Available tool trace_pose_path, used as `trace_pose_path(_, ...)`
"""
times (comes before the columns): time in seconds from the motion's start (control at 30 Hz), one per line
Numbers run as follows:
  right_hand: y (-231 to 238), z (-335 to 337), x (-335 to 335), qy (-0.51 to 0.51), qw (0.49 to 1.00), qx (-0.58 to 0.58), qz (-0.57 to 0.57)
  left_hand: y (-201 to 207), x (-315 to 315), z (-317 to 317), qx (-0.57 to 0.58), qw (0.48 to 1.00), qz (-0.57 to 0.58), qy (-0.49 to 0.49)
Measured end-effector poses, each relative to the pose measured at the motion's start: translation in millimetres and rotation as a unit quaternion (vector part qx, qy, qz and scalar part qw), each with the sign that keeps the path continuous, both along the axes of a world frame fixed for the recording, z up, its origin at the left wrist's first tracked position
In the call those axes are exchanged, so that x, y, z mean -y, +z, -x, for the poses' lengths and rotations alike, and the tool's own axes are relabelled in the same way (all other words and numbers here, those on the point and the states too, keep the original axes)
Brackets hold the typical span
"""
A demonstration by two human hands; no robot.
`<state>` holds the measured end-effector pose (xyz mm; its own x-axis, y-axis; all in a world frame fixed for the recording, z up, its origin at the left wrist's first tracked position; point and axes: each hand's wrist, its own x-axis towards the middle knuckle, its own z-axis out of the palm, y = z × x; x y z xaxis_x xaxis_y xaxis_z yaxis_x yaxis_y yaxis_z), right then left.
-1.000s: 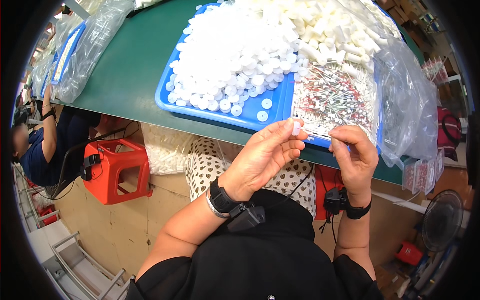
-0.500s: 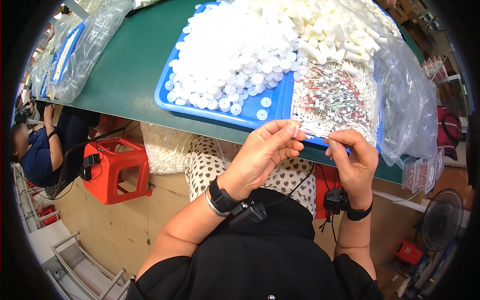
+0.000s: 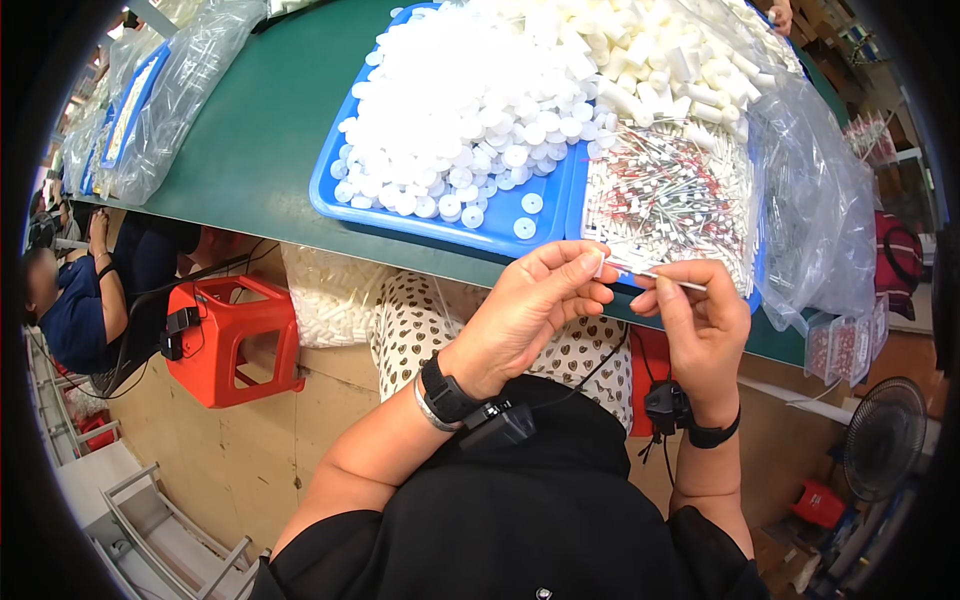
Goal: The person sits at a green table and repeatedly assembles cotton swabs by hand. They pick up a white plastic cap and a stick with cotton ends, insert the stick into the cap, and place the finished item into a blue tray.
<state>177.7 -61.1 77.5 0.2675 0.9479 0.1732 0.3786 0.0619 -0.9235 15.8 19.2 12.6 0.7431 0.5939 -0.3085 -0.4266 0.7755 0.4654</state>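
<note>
My left hand (image 3: pixel 530 310) is closed in a pinch, thumb against index finger, on a small white piece (image 3: pixel 600 264) that mostly hides behind the fingertips. Just to its right, my right hand (image 3: pixel 708 325) pinches a thin white stick (image 3: pixel 692 286), whose end juts out past the fingers. The stick's other end points toward the left fingertips; whether it touches the white piece I cannot tell. Beyond both hands lies a heap of thin sticks (image 3: pixel 670 190) with white, red and green parts. Small translucent white discs (image 3: pixel 450 130) are piled to the left of it.
Blue trays (image 3: pixel 440 239) hold the discs and sticks on a green table (image 3: pixel 260 120). Cream foam cylinders (image 3: pixel 690 70) are heaped farther back, beside a clear plastic bag (image 3: pixel 815 190). A red stool (image 3: pixel 225 345) and a seated person (image 3: pixel 95 300) are at left, a fan (image 3: pixel 884 440) at right.
My right hand has shifted slightly left, and the white stick now shows beyond its fingers. My left hand has barely moved. Another person's hand shows more at the upper right.
</note>
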Motion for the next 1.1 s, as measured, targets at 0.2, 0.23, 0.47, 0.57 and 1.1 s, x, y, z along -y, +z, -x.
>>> trace_pose_path(0.2, -4, -5, 1, 0.044, 0.988, 0.122, -0.079, -1, -2, 1, 0.026, 0.999, 0.037, -0.007)
trace_pose_path(0.23, -3, -5, -1, 0.067, 0.983, 0.141, -0.1, 1, -2, 1, 0.028, 0.999, 0.043, -0.005)
trace_pose_path(0.47, -5, -4, 0, 0.079, 0.981, 0.16, -0.073, -7, -5, 1, 0.129, 0.985, 0.112, -0.002)
trace_pose_path(0.57, -7, -3, 4, 0.064, 0.989, 0.136, -0.006, -11, -3, -1, 0.143, 0.981, 0.13, 0.007)
trace_pose_path(1.1, 4, -7, 7, -0.005, 0.987, -0.023, 0.159, 1, -1, 4, 0.07, 0.995, 0.058, 0.03)
